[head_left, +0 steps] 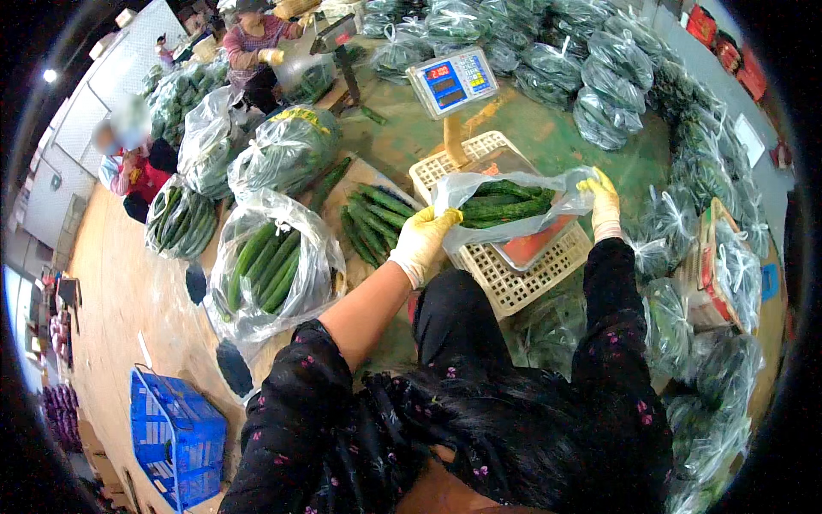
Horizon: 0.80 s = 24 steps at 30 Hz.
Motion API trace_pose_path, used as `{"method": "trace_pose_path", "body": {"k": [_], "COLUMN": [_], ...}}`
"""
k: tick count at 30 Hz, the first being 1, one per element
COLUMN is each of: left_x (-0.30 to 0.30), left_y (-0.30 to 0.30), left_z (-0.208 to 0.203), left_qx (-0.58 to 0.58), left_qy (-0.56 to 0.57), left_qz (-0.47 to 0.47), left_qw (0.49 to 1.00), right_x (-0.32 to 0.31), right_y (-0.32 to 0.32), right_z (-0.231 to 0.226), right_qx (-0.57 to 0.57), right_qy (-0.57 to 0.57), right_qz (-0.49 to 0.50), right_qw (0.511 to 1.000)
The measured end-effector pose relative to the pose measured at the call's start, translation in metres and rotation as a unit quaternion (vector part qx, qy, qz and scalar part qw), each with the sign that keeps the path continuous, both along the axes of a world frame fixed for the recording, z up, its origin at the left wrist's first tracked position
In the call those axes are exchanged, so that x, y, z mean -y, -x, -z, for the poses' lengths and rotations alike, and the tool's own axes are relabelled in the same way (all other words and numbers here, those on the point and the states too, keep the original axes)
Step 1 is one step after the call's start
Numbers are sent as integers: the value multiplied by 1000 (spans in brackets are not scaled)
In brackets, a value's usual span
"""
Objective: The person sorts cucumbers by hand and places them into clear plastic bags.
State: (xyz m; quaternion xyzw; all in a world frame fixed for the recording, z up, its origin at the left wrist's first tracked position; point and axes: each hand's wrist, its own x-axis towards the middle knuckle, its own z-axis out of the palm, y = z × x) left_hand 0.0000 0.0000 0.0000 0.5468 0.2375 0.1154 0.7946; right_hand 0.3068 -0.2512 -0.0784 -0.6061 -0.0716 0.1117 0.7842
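A clear plastic bag (462,236) with several dark green cucumbers (505,206) inside lies over a digital scale, whose display (452,81) stands on a post behind. My left hand (423,236), in a pale yellow glove, pinches the bag's left edge. My right hand (604,199), gloved alike, grips the bag's right edge, so the mouth is stretched wide between them. The scale's reddish pan (529,247) shows under the bag, on an upturned cream plastic crate (535,278). Loose cucumbers (374,224) lie in a pile just left of my left hand.
An open bag of cucumbers (267,267) stands to the left, with filled bags (287,150) behind it. Tied bags (608,111) are heaped along the back and right. A blue basket (177,441) sits at lower left. Another person (257,47) works at the far left.
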Motion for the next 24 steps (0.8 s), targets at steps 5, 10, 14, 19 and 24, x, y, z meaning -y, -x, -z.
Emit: {"method": "trace_pose_path", "body": {"k": [5,10,14,19,24], "left_x": [-19,-66,-120,-165,-117], "left_y": [14,14,73,193,332], "left_z": [4,-4,-59,-165,-254], "left_qx": [68,-72,83,307,299], "left_qy": [70,-32,-84,-42,-178], "left_qz": [-2,-43,-113,-73,-188], "left_qw": [995,996,987,948,919], "right_x": [-49,-93,-142,-184,-189], "right_y": [61,64,103,179,298], "right_z": [-80,-136,-209,-289,-331], "right_qx": [25,22,116,128,172], "right_qy": [-58,-156,-178,-246,-293], "right_qz": [-89,-173,-298,-423,-464], "right_qw": [994,972,931,863,818]}}
